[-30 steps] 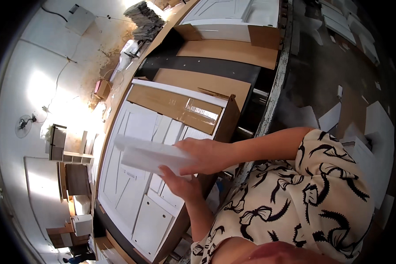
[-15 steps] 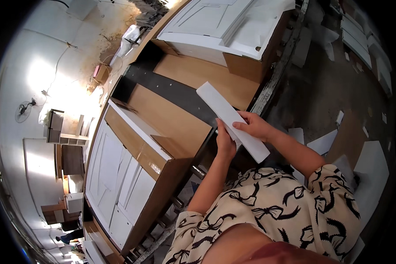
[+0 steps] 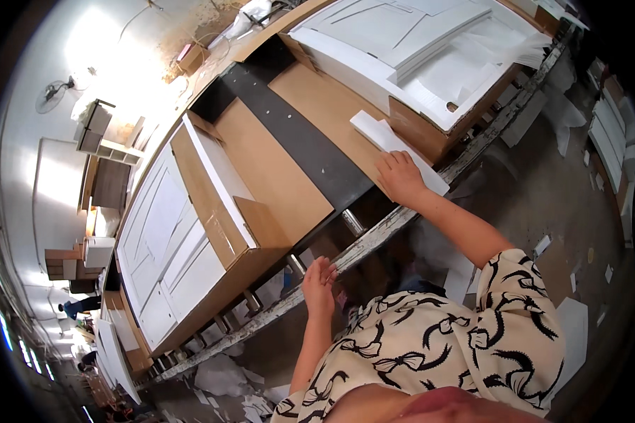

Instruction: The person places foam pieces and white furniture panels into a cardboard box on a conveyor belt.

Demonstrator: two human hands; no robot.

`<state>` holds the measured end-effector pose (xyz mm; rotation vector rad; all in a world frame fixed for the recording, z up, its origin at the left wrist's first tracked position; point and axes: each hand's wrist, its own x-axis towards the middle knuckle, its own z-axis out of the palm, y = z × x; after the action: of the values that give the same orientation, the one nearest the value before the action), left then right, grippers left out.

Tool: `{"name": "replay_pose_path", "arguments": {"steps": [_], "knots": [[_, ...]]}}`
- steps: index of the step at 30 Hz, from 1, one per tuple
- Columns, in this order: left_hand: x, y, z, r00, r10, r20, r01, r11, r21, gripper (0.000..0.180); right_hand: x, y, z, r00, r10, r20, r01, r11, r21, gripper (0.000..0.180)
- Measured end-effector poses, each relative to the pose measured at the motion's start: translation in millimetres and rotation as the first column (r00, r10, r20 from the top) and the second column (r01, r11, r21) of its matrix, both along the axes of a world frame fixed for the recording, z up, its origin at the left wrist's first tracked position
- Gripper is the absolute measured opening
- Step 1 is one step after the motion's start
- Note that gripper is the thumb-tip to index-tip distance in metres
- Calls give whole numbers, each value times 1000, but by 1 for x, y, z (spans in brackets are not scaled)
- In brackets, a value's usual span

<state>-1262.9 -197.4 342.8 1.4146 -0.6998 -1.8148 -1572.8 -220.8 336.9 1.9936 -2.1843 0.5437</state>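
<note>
Strip (image 3: 384, 137), white, grasped by outstretched right hand (image 3: 401, 178); left hand (image 3: 320, 282) empty, upraised.

Glare bleaches left wall (image 3: 95, 53); floor (image 3: 518, 211) dim, perhaps soft; edges bow, corners black.

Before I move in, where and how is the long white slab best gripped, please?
I would grip the long white slab across its narrow width, near mid-length, from the near side, where the right hand is: the slab is slim that way, and its far side faces the cardboard box.
</note>
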Motion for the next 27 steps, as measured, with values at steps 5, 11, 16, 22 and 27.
{"name": "replay_pose_path", "arguments": {"steps": [5, 11, 16, 22, 27], "knots": [[76, 36, -17, 982, 188, 27, -189, 981, 46, 29, 27, -1, 10, 997, 75, -35, -78, 990, -116, 37], [155, 61, -26, 959, 269, -89, -269, 963, 18, 25, 153, 19, 66, 916, 320, 242, -237, 918, -319, 21], [322, 94, -35, 908, 412, -72, -418, 898, -140, 28, 409, 67, 55, 509, 528, 680, -570, 799, -194, 21], [486, 187, -37, 641, 766, 45, -759, 642, -106, 28, 601, 75, 50, 96, 791, 604, -979, 186, -87, 27], [556, 266, -56, 336, 935, 114, -939, 342, -37, 25, 695, 55, 35, 1, 851, 526, -994, 59, -94, 23]]}}
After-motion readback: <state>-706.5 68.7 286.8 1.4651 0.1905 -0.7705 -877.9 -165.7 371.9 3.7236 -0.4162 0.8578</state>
